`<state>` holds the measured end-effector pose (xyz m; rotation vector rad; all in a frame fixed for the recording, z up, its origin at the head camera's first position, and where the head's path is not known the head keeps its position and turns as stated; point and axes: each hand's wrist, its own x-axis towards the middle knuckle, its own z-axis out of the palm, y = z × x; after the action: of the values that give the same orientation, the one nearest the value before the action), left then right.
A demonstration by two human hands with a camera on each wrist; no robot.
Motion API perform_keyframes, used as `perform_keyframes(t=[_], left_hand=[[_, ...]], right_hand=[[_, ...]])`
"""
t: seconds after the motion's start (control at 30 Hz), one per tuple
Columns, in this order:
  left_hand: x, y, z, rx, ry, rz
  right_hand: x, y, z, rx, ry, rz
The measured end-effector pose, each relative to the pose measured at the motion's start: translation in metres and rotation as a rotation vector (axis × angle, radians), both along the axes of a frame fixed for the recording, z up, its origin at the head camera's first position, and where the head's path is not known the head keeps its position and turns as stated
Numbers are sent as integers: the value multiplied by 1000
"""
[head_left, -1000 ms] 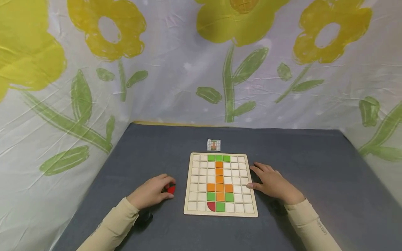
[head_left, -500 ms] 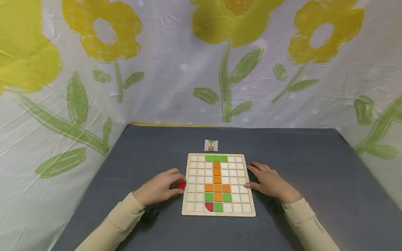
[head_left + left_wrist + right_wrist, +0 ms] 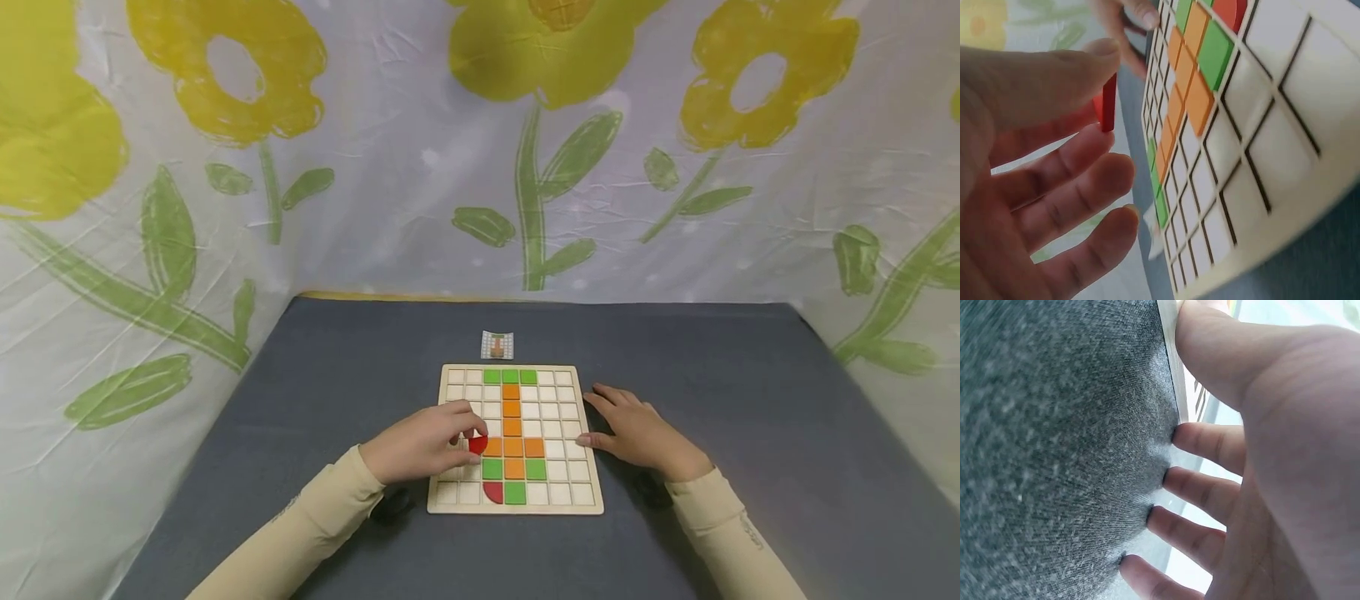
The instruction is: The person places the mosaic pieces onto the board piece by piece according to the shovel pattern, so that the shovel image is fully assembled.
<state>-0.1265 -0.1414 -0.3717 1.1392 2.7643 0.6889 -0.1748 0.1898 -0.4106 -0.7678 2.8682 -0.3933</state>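
My left hand (image 3: 420, 447) is over the left part of a wooden grid board (image 3: 551, 509), pinching a red tile (image 3: 477, 445) between thumb and fingers. In the left wrist view the tile (image 3: 1109, 105) stands edge-on, apart from the board, while the other fingers are loosely bent. On the board, orange tiles (image 3: 513, 447) form a column with a short crossbar; green tiles (image 3: 510, 377) lie at the far and near ends. A red quarter-round tile (image 3: 492, 492) sits in the near row. My right hand (image 3: 647, 435) rests at the board's right edge, thumb on the rim and fingertips on the cloth.
A small pattern card (image 3: 497, 345) lies just beyond the board's far edge. Dark cloth (image 3: 360, 350) covers the table. A hanging sheet with printed flowers (image 3: 375, 167) encloses its back and sides.
My left hand has carried the red tile rightward from the table beside the board to above its left columns. The right hand stays at the board's edge; the head view has shifted slightly.
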Motion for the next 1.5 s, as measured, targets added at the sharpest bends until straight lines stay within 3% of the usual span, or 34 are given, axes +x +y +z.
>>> perform_keyframes(t=[0.3,0.47,0.77,0.97,1.5], left_hand=[[-1,30,-7,-45,-39,-70],[-1,45,-10,-64,-4,-131],[4,65,-17,-127,38,-176],[8,74,-26,-169,121,-221],[9,74,-39,-124,149,-241]], right_hand=[[-2,-1,-1,-1,-8,-10],[-3,-1,-2,11,-7,-17],[-1,0,-1,-6,5,-6],[0,0,-1,-8,12,-8],[-1,0,-1,-13,4,-12]])
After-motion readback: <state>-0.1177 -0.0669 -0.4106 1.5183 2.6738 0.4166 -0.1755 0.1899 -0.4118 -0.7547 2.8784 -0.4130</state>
